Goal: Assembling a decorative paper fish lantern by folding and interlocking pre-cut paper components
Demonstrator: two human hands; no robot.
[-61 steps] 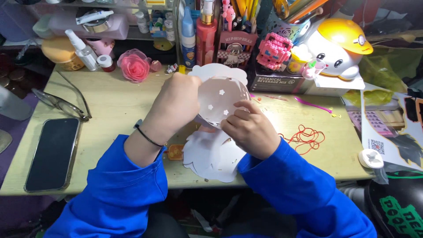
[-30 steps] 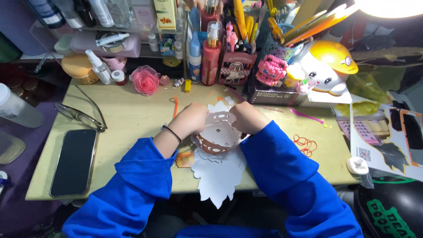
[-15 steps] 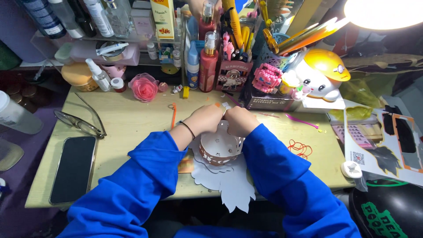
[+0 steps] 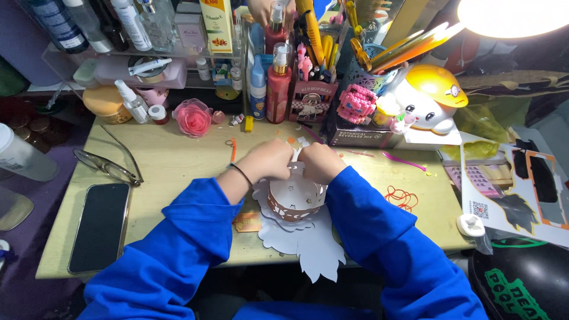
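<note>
Brown paper ring [image 4: 294, 200], punched with small star and flower holes, stands on white cut-out sheets [image 4: 308, 243] at the near edge of my wooden bench [image 4: 172, 166]. My left hand [image 4: 269, 160] and right hand [image 4: 320, 161] now meet at the ring's far rim, each grip pinched shut on the paper; two seconds ago they held a flat white piece up between them. By my reading, the band is being closed into a loop. A dark phone [image 4: 99, 226] and glasses [image 4: 109, 166] lie well to the left, red thread [image 4: 402, 197] to the right.
</note>
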